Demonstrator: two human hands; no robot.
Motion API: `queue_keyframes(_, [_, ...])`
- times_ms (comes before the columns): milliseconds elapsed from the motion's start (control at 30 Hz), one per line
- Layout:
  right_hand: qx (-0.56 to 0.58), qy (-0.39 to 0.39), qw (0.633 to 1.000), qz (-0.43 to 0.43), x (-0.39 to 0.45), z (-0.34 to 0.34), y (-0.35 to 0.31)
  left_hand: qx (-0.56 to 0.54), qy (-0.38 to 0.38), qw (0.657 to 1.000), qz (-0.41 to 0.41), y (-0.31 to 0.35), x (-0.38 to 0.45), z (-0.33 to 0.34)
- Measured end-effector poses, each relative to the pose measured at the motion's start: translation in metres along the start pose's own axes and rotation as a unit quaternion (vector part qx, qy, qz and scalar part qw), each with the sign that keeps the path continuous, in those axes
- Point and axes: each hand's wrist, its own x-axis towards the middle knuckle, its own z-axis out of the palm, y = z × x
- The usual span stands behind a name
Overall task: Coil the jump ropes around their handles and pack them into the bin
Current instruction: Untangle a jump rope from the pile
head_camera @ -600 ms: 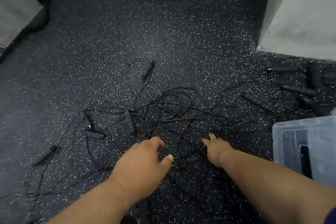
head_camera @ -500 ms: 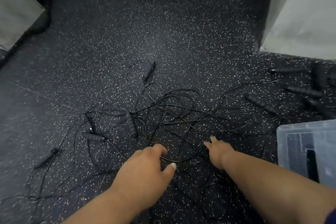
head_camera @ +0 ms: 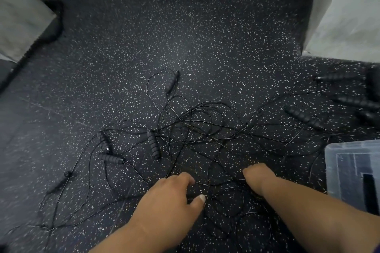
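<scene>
We have both hands down at the near edge of the tangle of thin black ropes (head_camera: pixel 197 129) spread over the speckled floor (head_camera: pixel 205 37). Our left hand (head_camera: pixel 166 201) hovers low with its fingers (head_camera: pixel 185 178) curled under and the thumb stretched toward the cords; whether a strand is already pinched beneath it we cannot tell. Our right hand (head_camera: pixel 257 176) is also curled, knuckles up, right at a strand that runs across between the two hands, but the grip itself is hidden from us.

The nearest handle (head_camera: pixel 154 146) lies just beyond and a little left of our left hand, its long axis running almost straight away from us, tilted slightly. That puts the left hand clearly closer to it than the right. Two more handles (head_camera: pixel 109 155) sit further left, and another handle (head_camera: pixel 172 82) lies at the far end of the tangle. A further handle (head_camera: pixel 304 118) lies well off to the right, pointing diagonally toward the bin (head_camera: pixel 353 174), which sits just right of our right forearm with a dark object already inside.

In our judgement no rope is free yet, so the next move hinges on reaching forward-left to that closest handle and drawing its cord out of the knot.
</scene>
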Motion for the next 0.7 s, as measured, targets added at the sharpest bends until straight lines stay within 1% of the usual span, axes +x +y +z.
queue_keyframes(100, [0.107,0.027,0.994,0.017,-0.016,-0.006,0.001,0.006,-0.002,1.0,0.0,0.001,-0.001,0.0])
queue_keyframes(167, [0.196,0.064,0.978,0.038,-0.03,-0.022,0.003,0.011,-0.002,1.0,0.003,0.002,-0.001,-0.002])
queue_keyframes(233, [0.279,0.106,0.953,0.055,-0.049,-0.044,0.007,0.015,-0.001,1.0,0.004,0.004,-0.002,-0.002])
queue_keyframes(333, [0.4,0.181,0.897,0.054,-0.09,-0.091,0.011,0.009,0.01,1.0,0.015,0.01,-0.008,-0.009])
queue_keyframes(433, [0.446,0.269,0.853,0.04,-0.139,-0.139,0.008,-0.009,0.031,0.999,0.019,0.018,-0.013,-0.014])
queue_keyframes(500, [0.466,0.326,0.823,0.015,-0.176,-0.167,0.002,-0.028,0.054,0.998,0.023,0.025,-0.016,-0.017])
queue_keyframes(600, [0.487,0.38,0.785,-0.042,-0.236,-0.202,-0.011,-0.073,0.085,0.993,0.041,0.035,-0.025,-0.022])
queue_keyframes(700, [0.484,0.423,0.761,-0.089,-0.296,-0.229,-0.023,-0.113,0.102,0.987,0.057,0.045,-0.033,-0.029])
